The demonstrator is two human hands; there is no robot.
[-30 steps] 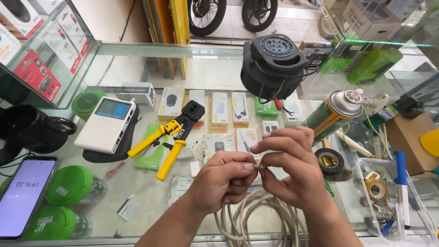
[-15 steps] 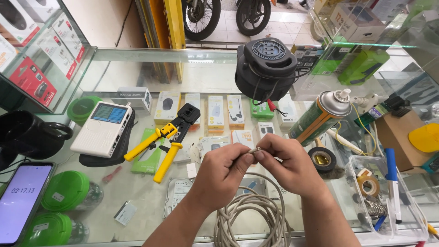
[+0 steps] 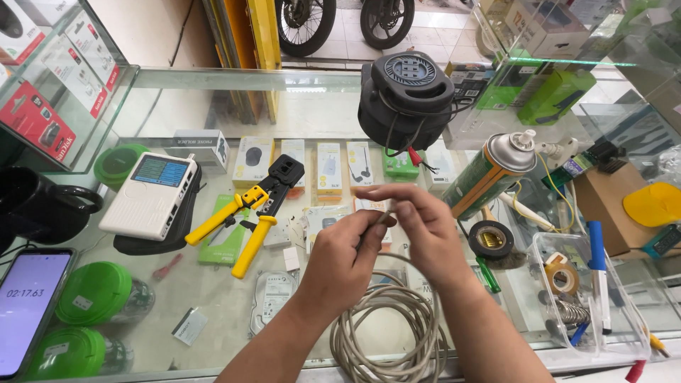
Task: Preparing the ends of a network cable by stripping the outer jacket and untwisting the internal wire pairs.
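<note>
Two hands meet in front of you above the glass bench (image 3: 213,305). Your left hand (image 3: 340,259) has its fingers curled and pressed together around the end of the grey cable (image 3: 386,330), thumb against forefinger, pinching it just below the tip. Your right hand (image 3: 418,230) comes over from the other side, its fingers stretched out long and flat above the left hand's knuckles, with the fingertips touching the cable end; whether they pinch it or only rest on it you cannot tell. The rest of the cable lies in a loose coil on the bench under your wrists, at the near edge.

To the left of your hands lies a crimping tool (image 3: 248,206) with yellow handles, and beyond it a white tester (image 3: 149,195) with a small screen. A black cable reel (image 3: 404,99) stands at the back. A green spray can (image 3: 493,174) leans to the right of your hands, with a roll of black tape (image 3: 491,239) just beside it. A phone (image 3: 25,308) lies at the far left.
</note>
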